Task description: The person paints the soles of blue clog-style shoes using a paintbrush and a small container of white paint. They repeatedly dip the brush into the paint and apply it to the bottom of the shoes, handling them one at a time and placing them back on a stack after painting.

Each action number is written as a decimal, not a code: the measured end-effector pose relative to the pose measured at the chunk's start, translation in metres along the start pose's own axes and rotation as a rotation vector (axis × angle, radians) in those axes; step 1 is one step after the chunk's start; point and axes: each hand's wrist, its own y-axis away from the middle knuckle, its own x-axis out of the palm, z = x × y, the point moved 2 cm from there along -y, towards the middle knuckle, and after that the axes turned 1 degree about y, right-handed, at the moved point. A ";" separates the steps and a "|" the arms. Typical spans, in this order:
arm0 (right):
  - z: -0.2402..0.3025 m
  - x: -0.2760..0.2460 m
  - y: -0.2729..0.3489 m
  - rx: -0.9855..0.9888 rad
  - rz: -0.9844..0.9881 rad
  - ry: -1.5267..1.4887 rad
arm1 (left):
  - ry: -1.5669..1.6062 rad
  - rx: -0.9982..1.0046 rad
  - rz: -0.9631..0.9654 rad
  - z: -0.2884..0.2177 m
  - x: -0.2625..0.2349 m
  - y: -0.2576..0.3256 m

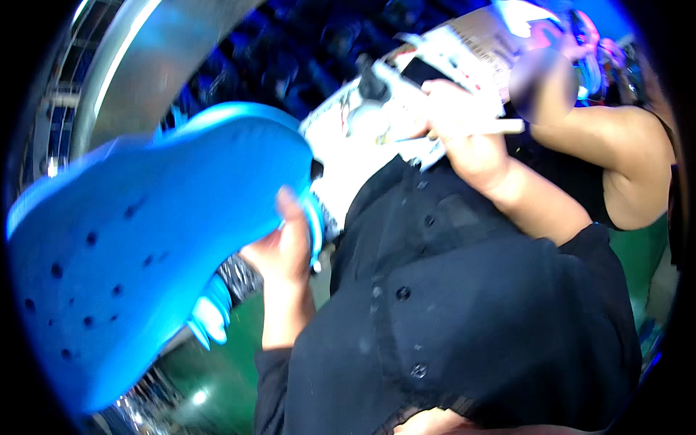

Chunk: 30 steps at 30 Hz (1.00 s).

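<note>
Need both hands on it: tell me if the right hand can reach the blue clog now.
Probably not freely: right hand grips a white tool, apart from the blue clog held by left hand.

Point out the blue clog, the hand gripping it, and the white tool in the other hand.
blue clog (145,239), head view, perforated upper.
left hand (284,250), head view, back of the hand at the clog's edge.
white tool (406,94), head view, its body above the right hand (464,138).

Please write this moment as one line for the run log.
left hand: holds blue clog | right hand: holds white tool | black shirt below
</note>
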 end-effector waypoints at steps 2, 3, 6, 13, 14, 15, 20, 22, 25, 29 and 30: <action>-0.025 -0.006 0.017 0.122 -0.076 -0.212 | 0.211 -0.079 0.044 -0.017 -0.009 -0.012; -0.035 -0.016 0.019 0.015 -0.080 -0.083 | 0.291 -0.181 0.114 -0.033 -0.016 -0.018; -0.058 -0.036 0.039 0.211 -0.165 -0.217 | 0.491 -0.319 0.269 -0.071 -0.009 -0.031; -0.069 -0.091 0.066 0.422 -0.263 -0.241 | 0.818 -0.604 1.157 -0.154 0.160 -0.111; -0.070 -0.097 0.069 0.485 -0.297 -0.281 | 0.896 -0.596 1.100 -0.173 0.206 -0.134; -0.072 -0.108 0.072 0.500 -0.293 -0.266 | 0.990 -0.607 1.026 -0.196 0.253 -0.161; -0.079 -0.122 0.085 0.550 -0.314 -0.265 | 1.305 -0.658 0.772 -0.251 0.418 -0.252; -0.087 -0.121 0.092 0.595 -0.353 -0.321 | 1.373 -0.522 0.845 -0.252 0.425 -0.222; -0.101 -0.113 0.107 0.651 -0.346 -0.410 | 1.126 -0.458 0.865 -0.232 0.358 -0.154; -0.107 -0.093 0.102 0.682 -0.334 -0.515 | 0.679 -0.565 0.730 -0.104 0.236 -0.118; -0.104 -0.092 0.096 0.692 -0.309 -0.520 | 0.562 -0.596 0.622 -0.076 0.198 -0.107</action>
